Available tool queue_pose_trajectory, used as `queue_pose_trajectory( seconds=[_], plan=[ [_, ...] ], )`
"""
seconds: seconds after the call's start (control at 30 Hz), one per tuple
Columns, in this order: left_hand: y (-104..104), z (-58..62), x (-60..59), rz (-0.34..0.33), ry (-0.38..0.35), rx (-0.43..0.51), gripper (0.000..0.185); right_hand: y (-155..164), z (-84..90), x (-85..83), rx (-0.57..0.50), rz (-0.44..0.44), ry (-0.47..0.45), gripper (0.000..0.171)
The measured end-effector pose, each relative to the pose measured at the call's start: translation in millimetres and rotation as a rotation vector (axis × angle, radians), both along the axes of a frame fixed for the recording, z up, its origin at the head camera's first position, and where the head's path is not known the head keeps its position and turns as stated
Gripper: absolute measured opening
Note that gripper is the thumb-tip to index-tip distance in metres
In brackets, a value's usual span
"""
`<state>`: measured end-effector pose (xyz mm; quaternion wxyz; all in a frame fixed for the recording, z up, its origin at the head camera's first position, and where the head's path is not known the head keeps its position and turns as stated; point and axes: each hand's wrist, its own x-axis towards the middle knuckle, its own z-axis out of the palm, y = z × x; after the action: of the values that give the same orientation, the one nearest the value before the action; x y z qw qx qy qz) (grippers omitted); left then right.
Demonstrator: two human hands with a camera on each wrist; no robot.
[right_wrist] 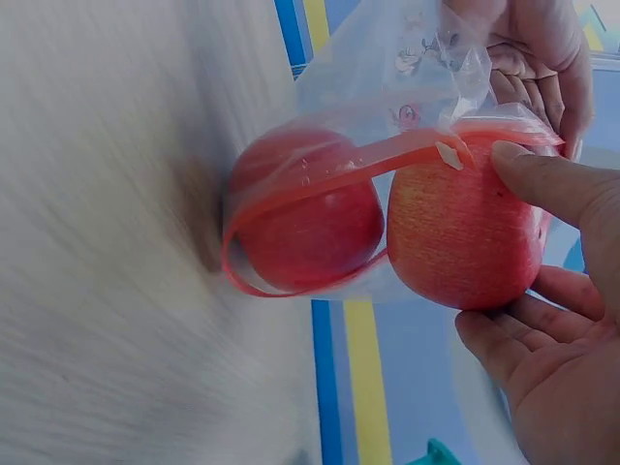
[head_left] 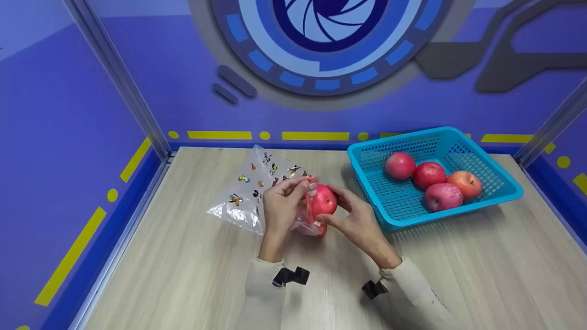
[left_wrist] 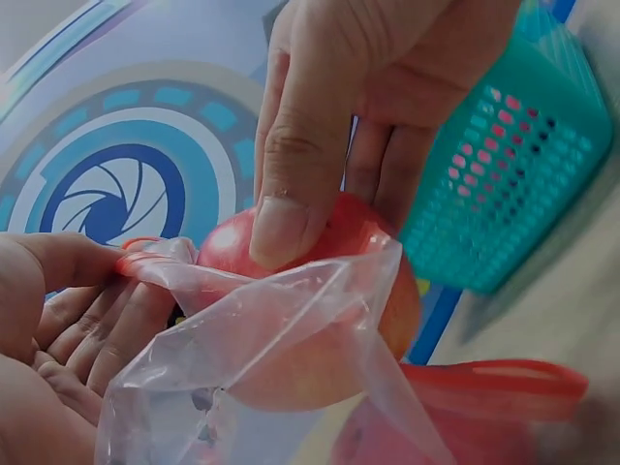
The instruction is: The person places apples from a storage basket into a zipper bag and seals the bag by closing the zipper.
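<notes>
My right hand (head_left: pixel 360 220) grips a red apple (head_left: pixel 324 201) between thumb and fingers at the mouth of a clear zip bag (head_left: pixel 243 192) printed with small cartoon figures. With thumb and fingers my left hand (head_left: pixel 282 204) pinches the bag's red zip edge (left_wrist: pixel 145 262), lifting that side of the mouth. The held apple (right_wrist: pixel 465 228) is partly behind the bag's edge in the left wrist view. A second apple (right_wrist: pixel 310 208) lies low inside the bag mouth, ringed by the red strip, in the right wrist view. From the head it is mostly hidden under the held one.
A blue perforated basket (head_left: pixel 390 222) stands at the right with several apples (head_left: pixel 443 197) in it. The wooden table (head_left: pixel 183 284) meets blue printed walls (head_left: pixel 160 82) at the back and sides. Small black devices (head_left: pixel 291 276) are strapped at both wrists.
</notes>
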<state>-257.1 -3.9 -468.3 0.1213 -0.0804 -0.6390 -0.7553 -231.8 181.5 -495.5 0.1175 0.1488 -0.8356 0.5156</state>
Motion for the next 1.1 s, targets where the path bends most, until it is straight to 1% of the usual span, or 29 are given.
queue_pose_trajectory(
  seconds=[0.07, 0.17, 0.23, 0.33, 0.43, 0.57, 0.67, 0.8, 0.9, 1.0, 1.1],
  plan=[
    [1.6, 0.4, 0.7, -0.03, -0.016, 0.076, 0.014, 2.0, 2.9, 1.3, 0.002, -0.006, 0.029, 0.077],
    [6.1, 0.4, 0.9, -0.068, -0.079, 0.191, 0.016, 6.6, 9.2, 3.6, 0.02, -0.024, 0.075, 0.077],
    [9.1, -0.2, 0.5, -0.085, -0.12, 0.246, 0.017, 9.8, 14.8, 5.4, 0.046, -0.042, 0.107, 0.078],
    [11.4, -2.7, -1.2, -0.095, -0.163, 0.286, 0.018, 13.0, 22.4, 6.5, 0.098, -0.065, 0.144, 0.079],
    [9.6, -6.4, -3.3, -0.073, -0.196, 0.269, 0.018, 12.1, 24.9, 4.0, 0.162, -0.046, 0.146, 0.077],
    [4.4, -10.6, -4.7, -0.033, -0.252, 0.222, 0.019, 6.5, 20.4, -0.9, 0.224, 0.018, 0.095, 0.074],
    [0.4, -12.8, -4.5, -0.019, -0.278, 0.193, 0.02, 1.7, 15.7, -3.1, 0.236, 0.048, 0.072, 0.073],
    [-2.2, -14.5, -4.1, -0.006, -0.282, 0.175, 0.02, 0.9, 10.5, -5.4, 0.206, 0.075, 0.077, 0.071],
    [-1.9, -13.2, -3.5, 0.011, -0.276, 0.158, 0.019, 6.3, 7.7, -4.9, 0.169, 0.06, 0.085, 0.068],
    [-2.1, -9.7, -3.8, 0.027, -0.263, 0.139, 0.017, 13.3, 5.2, -3.7, 0.137, 0.01, 0.097, 0.066],
    [-4.5, -7.4, -4.3, 0.043, -0.253, 0.125, 0.016, 18.5, 0.7, -2.1, 0.128, -0.045, 0.077, 0.065]
  ],
)
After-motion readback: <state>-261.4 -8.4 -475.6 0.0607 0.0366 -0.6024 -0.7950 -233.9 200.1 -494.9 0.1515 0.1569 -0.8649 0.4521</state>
